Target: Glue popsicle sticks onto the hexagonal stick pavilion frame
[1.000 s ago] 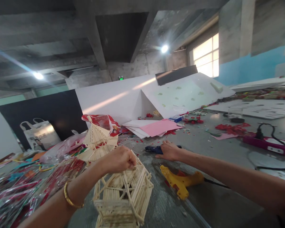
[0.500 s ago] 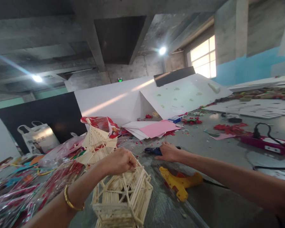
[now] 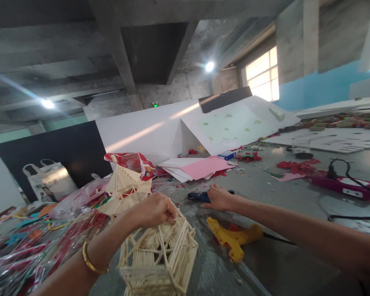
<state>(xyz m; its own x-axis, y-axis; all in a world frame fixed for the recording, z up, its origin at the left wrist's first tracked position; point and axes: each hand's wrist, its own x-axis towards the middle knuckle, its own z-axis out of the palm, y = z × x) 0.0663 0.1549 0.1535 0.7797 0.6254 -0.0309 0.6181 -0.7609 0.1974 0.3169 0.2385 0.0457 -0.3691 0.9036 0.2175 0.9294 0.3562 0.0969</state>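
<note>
My left hand (image 3: 157,210) is closed, its fingertips pinched at the top edge of a house-like model (image 3: 154,255) built from thin wooden sticks. What exactly sits between those fingertips is hidden. A taller pointed part of stick work (image 3: 125,183) stands just behind the hand. On the table to the right, my right hand (image 3: 217,198) has its fingers closed over a dark blue hand tool that looks like pliers (image 3: 197,197); both its ends stick out from under the hand. A yellow glue gun (image 3: 231,236) lies below the right forearm, beside the model.
Plastic-wrapped strips (image 3: 46,246) heap up at left, near a white bag (image 3: 51,181). Pink and white sheets (image 3: 203,167) lie behind the pliers. A magenta power strip (image 3: 345,187) with a black cord is at right. White boards (image 3: 148,131) lean behind.
</note>
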